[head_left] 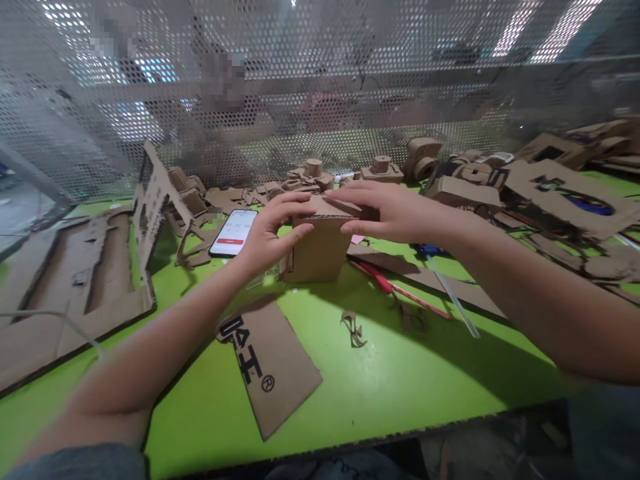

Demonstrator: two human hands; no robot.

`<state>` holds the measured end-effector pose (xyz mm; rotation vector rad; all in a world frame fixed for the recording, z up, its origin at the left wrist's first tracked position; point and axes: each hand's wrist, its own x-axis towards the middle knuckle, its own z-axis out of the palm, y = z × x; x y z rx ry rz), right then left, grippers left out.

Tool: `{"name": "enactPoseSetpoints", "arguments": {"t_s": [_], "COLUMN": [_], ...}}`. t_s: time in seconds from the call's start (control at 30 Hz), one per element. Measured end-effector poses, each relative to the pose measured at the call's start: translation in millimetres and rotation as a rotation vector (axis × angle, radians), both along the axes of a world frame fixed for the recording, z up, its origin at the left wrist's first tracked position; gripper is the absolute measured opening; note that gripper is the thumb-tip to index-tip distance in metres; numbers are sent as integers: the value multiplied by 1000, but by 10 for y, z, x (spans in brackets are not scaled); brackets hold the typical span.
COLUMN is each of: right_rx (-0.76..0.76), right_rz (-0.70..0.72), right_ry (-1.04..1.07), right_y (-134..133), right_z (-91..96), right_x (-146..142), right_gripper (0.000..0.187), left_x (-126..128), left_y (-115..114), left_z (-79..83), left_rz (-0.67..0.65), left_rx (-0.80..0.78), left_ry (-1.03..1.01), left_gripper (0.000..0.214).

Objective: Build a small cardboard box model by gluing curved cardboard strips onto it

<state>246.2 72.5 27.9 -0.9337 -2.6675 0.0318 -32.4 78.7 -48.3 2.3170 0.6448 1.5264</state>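
Two hands clasp a cardboard box (317,250); left hand (275,233) curled against its side, right hand (387,212) spread over its top (smartphone (233,233) beside).

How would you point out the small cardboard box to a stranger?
On the green table, look to the centre. The small cardboard box stands between the left hand and right hand, the only cardboard piece held.

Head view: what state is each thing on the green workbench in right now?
Left hand: holding the box's side.
Right hand: fingers over the box's top.
Small corrugated cardboard box: upright, held between both hands.
Smartphone: lying face up, screen lit.
Red-handled scissors: lying on the bench.
Printed cardboard sheet: lying flat.
Cut cardboard panel: standing on edge, leaning.
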Motion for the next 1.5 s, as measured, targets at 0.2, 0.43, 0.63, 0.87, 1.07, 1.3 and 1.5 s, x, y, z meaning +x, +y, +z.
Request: {"name": "enactPoseSetpoints", "arguments": {"t_s": [0.2,0.43,0.63,0.87,1.07,1.3,1.5], "right_rx": [215,192,80,57,42,67,83], "right_rz": [25,43,46,54,59,79,42], "right_ry": [113,167,145,144,109,91,106], "right_y": [-184,-215,-173,-146,-120,-135,-180], "right_z": [-212,-189,-106,-84,-9,45,30], "right_x": [-242,-304,-320,-357,-329,-324,-408], "right_gripper": [50,44,46,42,40,35,32], "left_x": [54,81,77,124,116,87,111], "left_y": [7,6,-32,-43,-55,-61,-66], "left_z": [-72,-90,-77,-88,-50,-47,-30], "left_rz": [-15,10,25,20,-23,-16,-29], "left_rx": [56,56,37,15,31,-46,-45], "left_ry": [-91,-97,-73,-138,-131,-117,-159], "left_gripper": [21,23,25,27,23,32,25]}}
